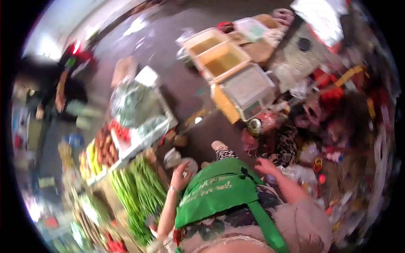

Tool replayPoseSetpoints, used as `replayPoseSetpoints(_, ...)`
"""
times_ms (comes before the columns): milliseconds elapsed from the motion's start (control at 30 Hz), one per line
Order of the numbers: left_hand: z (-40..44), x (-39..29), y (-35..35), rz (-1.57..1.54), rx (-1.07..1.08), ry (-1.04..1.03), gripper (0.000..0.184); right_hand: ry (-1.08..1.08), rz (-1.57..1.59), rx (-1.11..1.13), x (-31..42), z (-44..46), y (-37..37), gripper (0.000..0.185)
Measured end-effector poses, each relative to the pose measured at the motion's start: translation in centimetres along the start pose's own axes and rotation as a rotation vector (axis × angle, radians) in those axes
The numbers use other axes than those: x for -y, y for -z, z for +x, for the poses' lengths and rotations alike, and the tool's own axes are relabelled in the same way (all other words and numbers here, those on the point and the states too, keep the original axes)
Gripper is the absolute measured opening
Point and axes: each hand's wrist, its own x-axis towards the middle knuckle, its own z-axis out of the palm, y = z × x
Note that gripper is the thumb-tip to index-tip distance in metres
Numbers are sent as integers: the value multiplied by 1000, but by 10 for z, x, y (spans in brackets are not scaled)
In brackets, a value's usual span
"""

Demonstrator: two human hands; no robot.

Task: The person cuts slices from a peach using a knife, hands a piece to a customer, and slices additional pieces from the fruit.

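Observation:
My left hand point(181, 176) hangs beside the green apron point(215, 189), its fingers loosely apart with nothing seen in them. Just behind its fingers is a whitish round thing point(190, 166), too blurred to name; I cannot tell whether they touch. To the left of that arm lie long bundles of green stalk vegetables point(139, 189). My right hand point(265, 166) is held out at the apron's other side, fingers apart, holding nothing I can see. Closest to it are a patterned black-and-pale cloth point(284, 147) and some clear plastic bags point(301, 173).
Ahead stand pale plastic bins point(219, 55) and a grey-lidded box point(249, 88). On the left, a white foam crate point(166, 120) bears bagged greens point(137, 103), near brown-red produce point(105, 147). Another person point(61, 90) is at far left. Mixed clutter point(333, 105) fills the right.

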Motion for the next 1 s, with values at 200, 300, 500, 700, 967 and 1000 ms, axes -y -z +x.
replayPoseSetpoints(200,-16,-27,-14,59,-1,49,51,85,264,286,-3,-24,-24,47)
replayPoseSetpoints(300,-27,-14,-29,46,70,107,53,79,146,314,-26,17,-24,43)
replayPoseSetpoints(500,-52,-15,-45,1,-104,168,54,33,-75,255,-12,88,8,43)
replayPoseSetpoints(700,-55,20,-24,543,-522,491,67,174,-316,379,82,164,41,41)
replayPoseSetpoints(967,-25,101,-19,818,-327,711,73,425,-537,600,162,262,-25,39)
replayPoseSetpoints(1000,-27,108,-22,811,-322,725,73,510,-602,621,173,266,-39,38)
